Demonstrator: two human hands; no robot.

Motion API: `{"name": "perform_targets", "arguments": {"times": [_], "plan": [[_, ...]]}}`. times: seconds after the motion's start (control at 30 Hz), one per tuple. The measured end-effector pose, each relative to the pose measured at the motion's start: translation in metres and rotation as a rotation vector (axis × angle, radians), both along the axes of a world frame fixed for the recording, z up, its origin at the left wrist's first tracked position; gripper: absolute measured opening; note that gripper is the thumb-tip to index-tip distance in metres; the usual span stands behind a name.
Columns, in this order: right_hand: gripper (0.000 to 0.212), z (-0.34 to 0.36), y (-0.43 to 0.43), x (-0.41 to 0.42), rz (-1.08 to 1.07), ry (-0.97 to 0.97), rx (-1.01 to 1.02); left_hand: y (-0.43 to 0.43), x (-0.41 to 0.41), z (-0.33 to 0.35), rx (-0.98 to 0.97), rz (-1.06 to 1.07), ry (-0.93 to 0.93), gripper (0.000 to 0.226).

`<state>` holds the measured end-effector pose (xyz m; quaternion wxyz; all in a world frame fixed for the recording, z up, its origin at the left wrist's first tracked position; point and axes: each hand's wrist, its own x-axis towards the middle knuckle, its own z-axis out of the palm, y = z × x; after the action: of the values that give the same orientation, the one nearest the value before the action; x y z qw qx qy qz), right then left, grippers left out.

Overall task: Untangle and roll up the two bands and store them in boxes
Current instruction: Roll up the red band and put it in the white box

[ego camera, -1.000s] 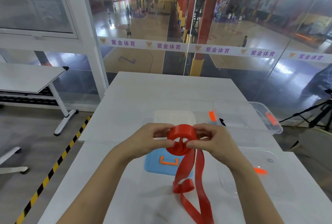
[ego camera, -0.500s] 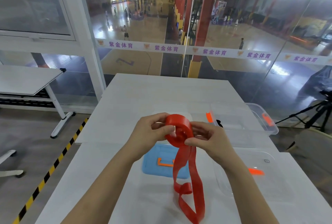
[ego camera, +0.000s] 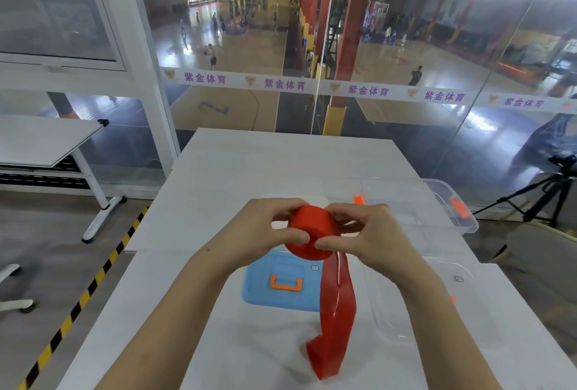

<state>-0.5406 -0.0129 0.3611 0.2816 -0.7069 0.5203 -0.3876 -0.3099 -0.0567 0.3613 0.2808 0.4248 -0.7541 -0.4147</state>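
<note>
So both hands are up in front of the chest, above the white counter (ego camera: 281, 164), working on the flat red stretchy band (ego camera: 312, 228). Most of it is wound into a chunky roll. The left hand (ego camera: 262, 233) has it from the left and the right hand (ego camera: 368, 242) from the right. The fingers (ego camera: 292, 237) of both are curled in and clamped on the roll, thumbs on the near side almost meeting, other fingertips wrapped over the top and back.

The unrolled part hangs as a doubled strip from the roll's lower right and kinks at the bottom, down by the counter's near end. Can't quite tell if that end actually rests on the surface.

Under the hands a light blue plastic lid (ego camera: 262, 292) with an orange handle (ego camera: 285, 284) lies flat. Off to the right at the back is a clear plastic box (ego camera: 468, 227) with orange latches. Nearer on the right is another clear plastic container (ego camera: 437, 311), hard to make out against the white top.
</note>
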Motion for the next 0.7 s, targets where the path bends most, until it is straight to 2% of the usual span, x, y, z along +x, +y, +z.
{"name": "perform_targets", "arguments": {"times": [0.07, 0.3, 0.47, 0.6, 0.7], "plan": [[0.038, -0.002, 0.000, 0.001, -0.005, -0.049, 0.003, 0.000, -0.004, 0.002, -0.039, 0.018, 0.037, 0.031], [0.045, -0.022, 0.003, -0.001, -0.022, -0.360, 0.142, 0.006, -0.007, -0.013, 0.138, 0.118, 0.443, 0.029], [0.047, -0.026, 0.000, 0.002, -0.039, -0.465, 0.161, 0.011, -0.012, -0.023, 0.201, 0.201, 0.606, 0.026], [0.040, -0.020, 0.001, 0.001, -0.081, -0.385, 0.099, 0.009, -0.007, -0.027, 0.250, 0.163, 0.641, 0.030], [0.034, -0.005, 0.002, -0.002, -0.065, -0.342, 0.064, 0.007, 0.006, -0.018, 0.276, 0.018, 0.534, 0.036]]}}
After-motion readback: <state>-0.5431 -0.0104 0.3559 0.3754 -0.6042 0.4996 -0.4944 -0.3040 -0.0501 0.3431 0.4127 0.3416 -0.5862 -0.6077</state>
